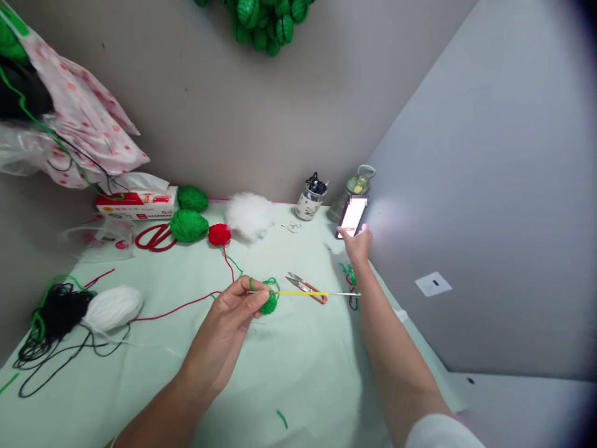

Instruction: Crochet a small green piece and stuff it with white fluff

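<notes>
Pinching a small green crochet piece (269,303) between thumb and fingertips, the left hand (236,311) is closed on it just above the pale green tablecloth (303,373), near the middle of the table. A yellow-handled crochet hook (303,293) sticks out of the piece to the right, level, and passes over the orange thread snips (308,289) lying on the cloth. The right hand (358,244) is stretched far forward to the lit phone (353,215), which is propped at the wall beside a bottle (359,182); its fingers meet the phone's lower edge (whether they grip it or only touch it I cannot tell). Red yarn trails from a red ball (219,234) toward the left hand. Behind it sit two green balls (189,225), white stuffing (249,214) and red scissors (153,238); a white ball (113,307) and tangled black yarn (58,311) lie at the left.
</notes>
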Available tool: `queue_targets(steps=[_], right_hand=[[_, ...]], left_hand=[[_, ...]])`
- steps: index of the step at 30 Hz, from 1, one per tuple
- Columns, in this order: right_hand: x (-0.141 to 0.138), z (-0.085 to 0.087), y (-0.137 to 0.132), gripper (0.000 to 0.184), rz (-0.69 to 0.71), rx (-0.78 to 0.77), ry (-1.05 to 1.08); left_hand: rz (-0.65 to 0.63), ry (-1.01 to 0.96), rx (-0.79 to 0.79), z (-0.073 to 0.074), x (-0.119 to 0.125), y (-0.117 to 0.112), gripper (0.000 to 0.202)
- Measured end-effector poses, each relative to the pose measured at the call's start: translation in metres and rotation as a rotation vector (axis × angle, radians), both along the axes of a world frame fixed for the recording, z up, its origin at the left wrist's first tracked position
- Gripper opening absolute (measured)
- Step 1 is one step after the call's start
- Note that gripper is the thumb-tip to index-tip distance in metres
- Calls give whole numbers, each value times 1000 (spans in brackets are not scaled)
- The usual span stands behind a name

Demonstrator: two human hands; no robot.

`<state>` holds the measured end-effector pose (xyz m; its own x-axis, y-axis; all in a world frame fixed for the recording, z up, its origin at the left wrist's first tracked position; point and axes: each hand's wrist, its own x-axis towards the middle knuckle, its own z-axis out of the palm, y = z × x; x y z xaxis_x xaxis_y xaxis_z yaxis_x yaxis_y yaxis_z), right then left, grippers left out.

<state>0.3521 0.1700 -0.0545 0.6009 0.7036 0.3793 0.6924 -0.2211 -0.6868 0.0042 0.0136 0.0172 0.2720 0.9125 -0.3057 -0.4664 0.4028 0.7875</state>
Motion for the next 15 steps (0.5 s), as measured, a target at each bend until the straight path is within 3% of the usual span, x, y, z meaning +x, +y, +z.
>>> queue_targets(steps=[2, 4, 6, 11, 15], right_hand=[[24, -3, 19, 82, -74, -30, 37], [36, -6, 34, 52, -116, -48, 59], [40, -10, 47, 43, -151, -54, 74], [46, -17, 64, 41, -206, -49, 96], [53, -17, 66, 40, -167, -39, 92]], left_hand=[[-8, -2, -1, 0, 0, 0, 18], [-17, -7, -8, 0, 0, 0, 18], [-24, -10, -11, 0, 0, 1, 18], [-35, -20, -13, 1, -1, 1, 17], [-31, -39, -13, 3, -2, 0, 17]])
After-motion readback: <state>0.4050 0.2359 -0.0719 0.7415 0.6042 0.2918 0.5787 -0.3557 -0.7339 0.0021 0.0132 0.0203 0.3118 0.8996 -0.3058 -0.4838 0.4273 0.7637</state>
